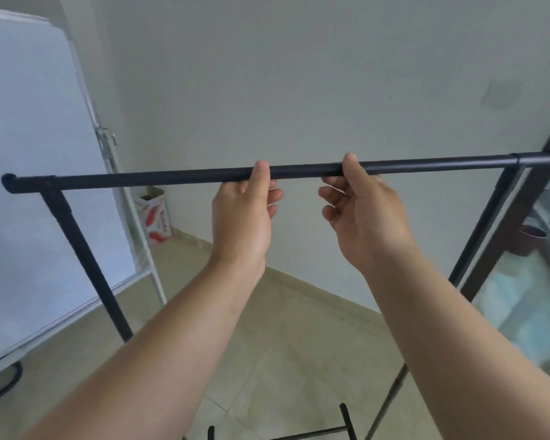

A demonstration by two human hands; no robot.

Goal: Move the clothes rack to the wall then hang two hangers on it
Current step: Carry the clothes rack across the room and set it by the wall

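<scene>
The black clothes rack has its top bar running across the middle of the view, close to the white wall. Its left post and right post slope down to the floor, and part of the base shows at the bottom. My left hand and my right hand sit side by side at the middle of the bar. Each thumb lies across the front of the bar. The fingers hang loosely curled and apart just below it, not wrapped around it. No hangers are in view.
A large whiteboard on a metal stand leans at the left. A small white and red box stands in the corner behind it. A dark door frame and glass are at the right, with a dark pot beyond. The floor is beige tile.
</scene>
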